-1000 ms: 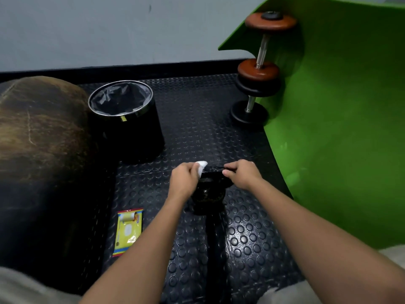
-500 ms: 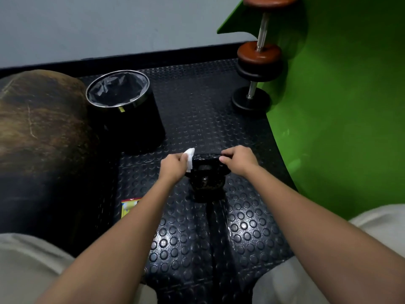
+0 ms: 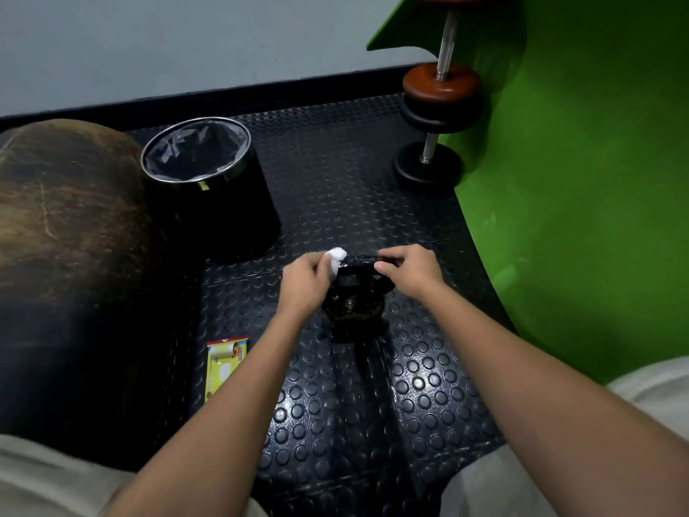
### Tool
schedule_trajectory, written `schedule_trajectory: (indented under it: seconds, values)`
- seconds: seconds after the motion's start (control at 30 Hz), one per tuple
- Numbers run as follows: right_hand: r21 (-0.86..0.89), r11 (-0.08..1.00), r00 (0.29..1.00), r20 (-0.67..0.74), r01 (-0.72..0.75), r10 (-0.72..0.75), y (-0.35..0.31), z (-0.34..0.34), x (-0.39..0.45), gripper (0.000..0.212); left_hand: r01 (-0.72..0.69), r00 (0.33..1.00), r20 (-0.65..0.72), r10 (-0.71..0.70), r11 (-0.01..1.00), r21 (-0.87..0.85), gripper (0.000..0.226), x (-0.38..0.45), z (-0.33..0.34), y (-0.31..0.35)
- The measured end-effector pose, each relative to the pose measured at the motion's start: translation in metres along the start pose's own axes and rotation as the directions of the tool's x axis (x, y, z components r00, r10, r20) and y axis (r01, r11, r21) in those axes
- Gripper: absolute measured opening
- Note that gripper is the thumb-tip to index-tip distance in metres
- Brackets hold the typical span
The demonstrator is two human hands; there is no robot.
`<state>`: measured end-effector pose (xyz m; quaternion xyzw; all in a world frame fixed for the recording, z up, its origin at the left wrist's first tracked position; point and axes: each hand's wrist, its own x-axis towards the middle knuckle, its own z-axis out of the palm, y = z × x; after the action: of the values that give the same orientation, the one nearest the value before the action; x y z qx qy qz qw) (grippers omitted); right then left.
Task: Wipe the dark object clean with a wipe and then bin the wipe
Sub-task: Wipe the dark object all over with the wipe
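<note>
On the studded black floor mat (image 3: 421, 386), between the person's knees, stands the dark object, a kettlebell (image 3: 352, 305), upright with its handle on top. The right hand (image 3: 408, 272) curls its fingers round the right end of the handle; this grip looks meant to steady the weight so it does not rock or turn under the rubbing. The left hand (image 3: 304, 283) pinches a small white wipe (image 3: 336, 258) between thumb and fingers and presses it against the left end of the handle, where the handle bends down toward the ball. The wipe is bunched into a wad, which probably gives a firmer rubbing face than a flat sheet would.

The bin (image 3: 208, 181), black with a shiny rim and a dark liner, stands open just behind and to the left of the kettlebell, on the same side as the hand that holds the wipe, so the throw-away at the end should need only a short reach. A yellow packet (image 3: 223, 367), likely the wipes' own pack, lies flat on the mat beside the left forearm, near at hand if another sheet is wanted.

A dumbbell (image 3: 438, 102) leans against a green sheet (image 3: 581, 181) at the right, well apart from the work, and a large brown rounded thing (image 3: 63, 225) fills the left side.

By my reading the wiping is under way on the handle; the ball below appears yet to be done, and the binning has not begun.
</note>
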<state>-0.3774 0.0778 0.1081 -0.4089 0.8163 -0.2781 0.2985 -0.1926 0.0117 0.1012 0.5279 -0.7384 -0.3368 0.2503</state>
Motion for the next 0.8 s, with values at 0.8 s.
schedule_trajectory:
  seconds: [0.8]
  values:
    - [0.161, 0.987, 1.000, -0.003, 0.012, -0.012, 0.012, -0.003, -0.003, 0.035, 0.098, 0.990, 0.093, -0.103, 0.994, 0.056, 0.040, 0.021, -0.004, -0.015]
